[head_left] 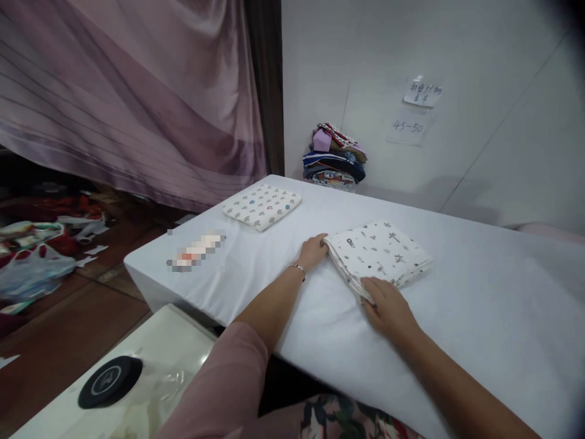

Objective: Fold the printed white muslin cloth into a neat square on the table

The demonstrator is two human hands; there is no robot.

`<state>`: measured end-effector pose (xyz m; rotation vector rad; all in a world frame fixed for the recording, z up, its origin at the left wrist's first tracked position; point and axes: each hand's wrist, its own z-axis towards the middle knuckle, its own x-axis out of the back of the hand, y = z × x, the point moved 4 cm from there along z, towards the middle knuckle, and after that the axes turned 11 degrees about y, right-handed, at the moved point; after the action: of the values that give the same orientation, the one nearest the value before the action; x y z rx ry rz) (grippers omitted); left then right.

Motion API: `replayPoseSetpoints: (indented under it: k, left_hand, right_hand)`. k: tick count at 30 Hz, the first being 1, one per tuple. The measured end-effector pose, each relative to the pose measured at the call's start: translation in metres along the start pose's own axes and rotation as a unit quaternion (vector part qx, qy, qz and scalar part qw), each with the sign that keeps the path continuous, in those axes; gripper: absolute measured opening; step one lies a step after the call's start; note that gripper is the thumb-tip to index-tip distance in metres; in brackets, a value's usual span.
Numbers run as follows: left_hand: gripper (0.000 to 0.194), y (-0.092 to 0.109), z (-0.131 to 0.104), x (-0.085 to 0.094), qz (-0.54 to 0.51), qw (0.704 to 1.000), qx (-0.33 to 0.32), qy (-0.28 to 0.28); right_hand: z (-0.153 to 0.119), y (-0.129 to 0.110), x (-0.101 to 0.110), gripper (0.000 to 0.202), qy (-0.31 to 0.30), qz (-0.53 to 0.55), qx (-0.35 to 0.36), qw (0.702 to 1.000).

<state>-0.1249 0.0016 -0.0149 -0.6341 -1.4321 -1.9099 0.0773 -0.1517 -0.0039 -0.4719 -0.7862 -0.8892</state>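
A folded white cloth [377, 250] printed with small plants and animals lies on the white-covered table in front of me. My left hand [313, 251] grips its left corner, thumb and fingers closed over the layered edge. At the near corner, my right hand [387, 305] pinches the same edge, with fingers on top and the thumb beneath. Farther left lies a second folded cloth [262, 207], white with grey shapes and a few coloured ones; neither hand touches it.
A blurred-out item [196, 250] lies on the table [479, 323] at left. Folded fabrics [335, 155] are stacked beyond the far edge by the wall. A pale surface at lower left bears a round black object [110, 381]. A pink curtain [137, 91] hangs at left, with bags [36, 268] on the floor.
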Motion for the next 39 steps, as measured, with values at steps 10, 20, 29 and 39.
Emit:
replayPoseSetpoints:
  k: [10,20,29,39]
  left_hand:
    - [0.036,-0.005,0.016,0.009,0.078,0.997,-0.001,0.02]
    - [0.028,-0.009,0.011,0.009,-0.033,0.999,0.005,-0.007]
    - [0.033,-0.013,0.022,0.003,0.021,0.998,0.032,0.04]
    - [0.034,-0.012,0.014,0.006,0.02,0.999,-0.012,0.038]
  right_hand:
    - [0.005,-0.002,-0.005,0.042,-0.043,-0.016,0.018,0.999]
    - [0.009,-0.007,0.0,0.036,-0.043,-0.019,0.006,0.999]
    - [0.006,-0.009,-0.007,0.035,-0.037,-0.027,0.019,0.999]
    - [0.035,0.03,0.011,0.043,-0.061,0.1,-0.148,0.982]
